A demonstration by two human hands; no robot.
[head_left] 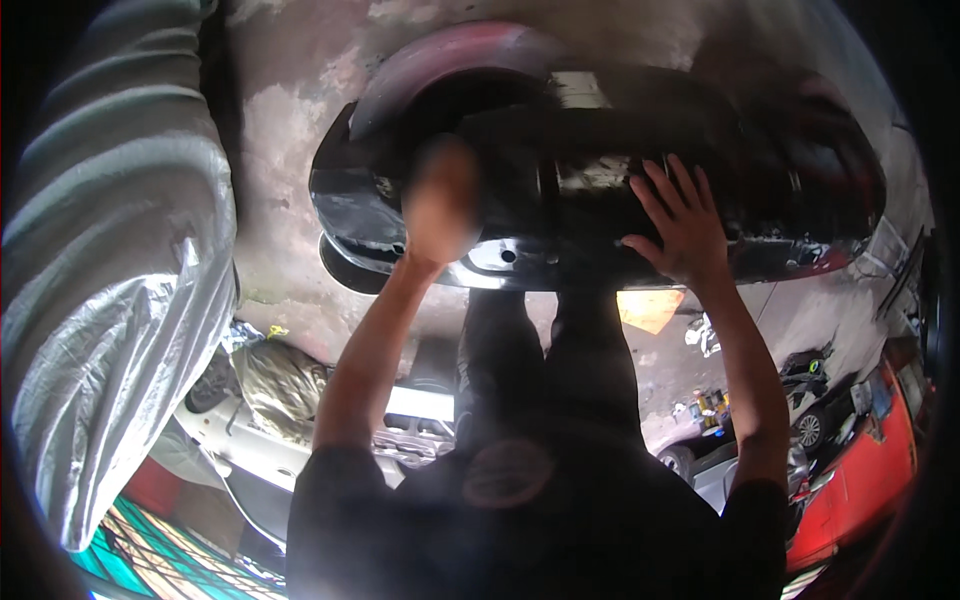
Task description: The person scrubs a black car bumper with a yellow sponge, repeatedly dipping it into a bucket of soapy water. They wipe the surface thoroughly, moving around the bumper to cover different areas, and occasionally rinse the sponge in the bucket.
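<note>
"Where's the long, curved, glossy black car-body panel?"

"Lying crosswise in front of the person, whose dark-trousered legs are at its near edge. A dull reddish arch curves along its far left side."

"And the hands?"

"The right hand is laid over the panel's right half, fingers spread wide. The left hand is over its left half, too blurred to tell whether it's curled or gripping anything."

"Around it?"

"A crinkled silver fabric cover left of the panel."
</note>
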